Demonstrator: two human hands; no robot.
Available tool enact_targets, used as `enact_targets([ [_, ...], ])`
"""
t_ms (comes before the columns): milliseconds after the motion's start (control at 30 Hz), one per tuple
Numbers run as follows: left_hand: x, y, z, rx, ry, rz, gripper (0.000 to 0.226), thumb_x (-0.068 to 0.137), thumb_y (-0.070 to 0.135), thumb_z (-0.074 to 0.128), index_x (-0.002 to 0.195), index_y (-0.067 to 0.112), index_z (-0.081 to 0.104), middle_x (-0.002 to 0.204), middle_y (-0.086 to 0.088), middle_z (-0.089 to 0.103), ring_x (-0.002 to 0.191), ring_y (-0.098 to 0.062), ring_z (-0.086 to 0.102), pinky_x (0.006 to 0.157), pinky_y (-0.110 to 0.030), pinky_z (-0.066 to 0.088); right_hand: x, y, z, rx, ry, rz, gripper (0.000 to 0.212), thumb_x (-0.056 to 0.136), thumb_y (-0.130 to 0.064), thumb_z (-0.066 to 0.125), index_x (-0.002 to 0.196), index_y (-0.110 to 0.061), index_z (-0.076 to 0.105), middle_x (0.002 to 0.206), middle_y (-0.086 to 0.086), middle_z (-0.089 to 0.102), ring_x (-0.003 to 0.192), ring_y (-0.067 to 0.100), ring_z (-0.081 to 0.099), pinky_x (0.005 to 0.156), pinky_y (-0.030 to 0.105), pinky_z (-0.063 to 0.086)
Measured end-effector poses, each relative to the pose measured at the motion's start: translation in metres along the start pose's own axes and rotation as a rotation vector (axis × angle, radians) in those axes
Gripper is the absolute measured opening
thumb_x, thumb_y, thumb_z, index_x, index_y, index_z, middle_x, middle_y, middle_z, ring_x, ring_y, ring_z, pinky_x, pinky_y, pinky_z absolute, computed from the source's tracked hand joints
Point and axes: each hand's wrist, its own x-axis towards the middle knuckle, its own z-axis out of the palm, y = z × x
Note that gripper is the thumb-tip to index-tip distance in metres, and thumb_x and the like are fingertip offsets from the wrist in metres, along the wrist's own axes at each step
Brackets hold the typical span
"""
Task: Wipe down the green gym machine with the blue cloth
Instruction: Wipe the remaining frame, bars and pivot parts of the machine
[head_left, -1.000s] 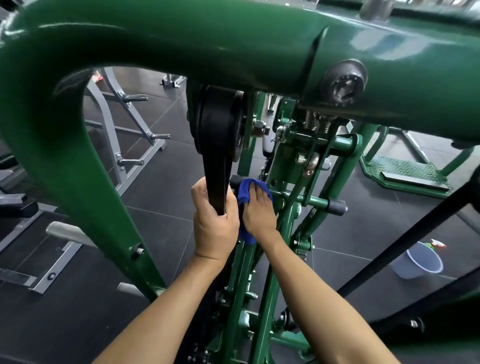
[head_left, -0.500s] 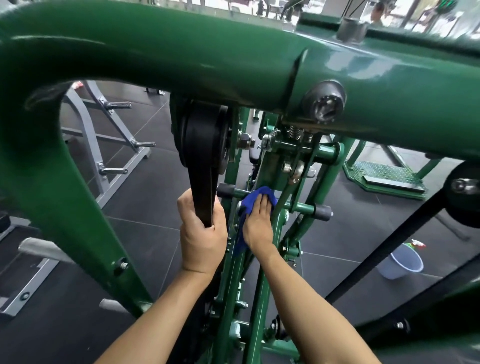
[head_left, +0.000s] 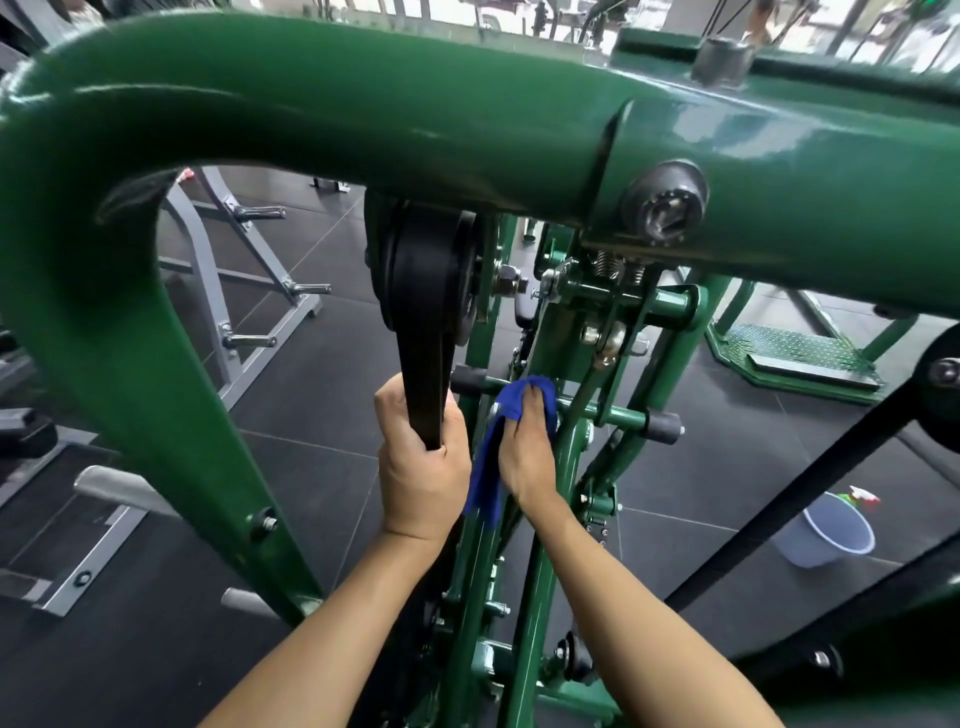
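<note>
The green gym machine (head_left: 311, 119) fills the view, its thick curved top tube crossing just below my head. Under the tube a black belt (head_left: 423, 384) hangs from a black pulley, and my left hand (head_left: 421, 467) grips that belt. My right hand (head_left: 527, 447) holds the blue cloth (head_left: 493, 447) against an inner green upright, beside a crossbar with black end caps. The cloth drapes down below my palm. Both forearms reach in from the bottom edge.
A pale bucket (head_left: 826, 535) with a spray bottle (head_left: 862, 499) stands on the dark floor at right. A grey plate rack (head_left: 234, 291) stands at left. A green footplate (head_left: 795, 358) lies at far right. Black diagonal bars cross the lower right.
My right hand with the cloth has slid slightly along the inner upright. My head has tilted up, showing more of the top tube. The left hand keeps its grip on the belt.
</note>
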Motion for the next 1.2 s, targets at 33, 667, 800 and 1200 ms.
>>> enact_targets([
  [33,0.000,0.001,0.000,-0.002,0.000,-0.007,0.025,0.100,0.009,0.063,0.116,-0.004,0.049,0.086,0.036,0.059,0.073,0.010,0.061,0.063,-0.004,0.044,0.005,-0.005,-0.003,0.029,0.021,-0.006,0.058,0.110,-0.018,0.033,0.166,-0.020,0.015,0.171,-0.006,0.019,0.155,0.012,0.022,0.126,0.029,0.019],
  [667,-0.001,0.011,-0.004,-0.018,-0.009,-0.118,0.022,0.101,0.011,0.061,0.115,0.001,0.047,0.065,0.011,0.051,0.061,-0.001,0.059,0.056,-0.009,0.043,0.038,-0.025,0.004,-0.672,-0.261,-0.139,0.070,0.103,-0.018,0.042,0.165,-0.014,0.010,0.172,0.004,0.011,0.159,0.022,0.010,0.126,0.051,0.017],
  [800,-0.001,0.012,-0.005,-0.039,-0.010,-0.119,0.024,0.100,0.013,0.061,0.116,0.001,0.048,0.067,0.015,0.055,0.063,0.001,0.060,0.056,-0.008,0.043,0.031,-0.020,-0.001,-0.680,-0.304,-0.155,0.067,0.105,-0.016,0.039,0.166,-0.016,0.009,0.173,0.005,0.007,0.159,0.024,0.007,0.126,0.051,0.019],
  [1200,-0.002,0.005,-0.008,-0.033,-0.042,-0.127,0.025,0.098,0.036,0.054,0.114,0.021,0.043,0.067,0.008,0.054,0.057,-0.010,0.059,0.053,-0.034,0.048,0.030,-0.022,-0.006,-0.632,-0.390,-0.111,0.065,0.107,-0.016,0.034,0.166,-0.020,0.008,0.174,0.003,0.001,0.160,0.025,0.002,0.128,0.051,0.016],
])
